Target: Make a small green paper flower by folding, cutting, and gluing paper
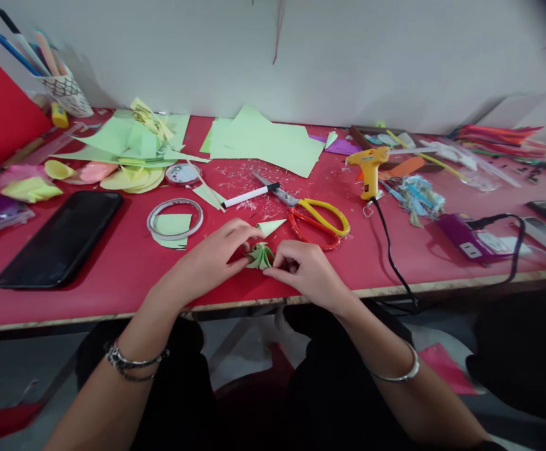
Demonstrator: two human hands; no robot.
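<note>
A small folded piece of light green paper [260, 256] rests on the red table [113, 263] near its front edge. My left hand [220, 250] pinches the folded piece from the left, fingers curled over its top. My right hand [303, 268] pinches it from the right, fingers closed. Just behind them lies a small green paper triangle [271, 226]. Scissors with yellow and red handles [317, 219] lie to the right of that triangle.
A black phone [61, 238] lies at the left, a tape ring [175, 218] and a white marker [249, 196] nearer the middle. Green paper sheets [263, 144] cover the back. A yellow glue gun [369, 168] with a black cord, a purple power bank [463, 235] and craft scraps sit on the right.
</note>
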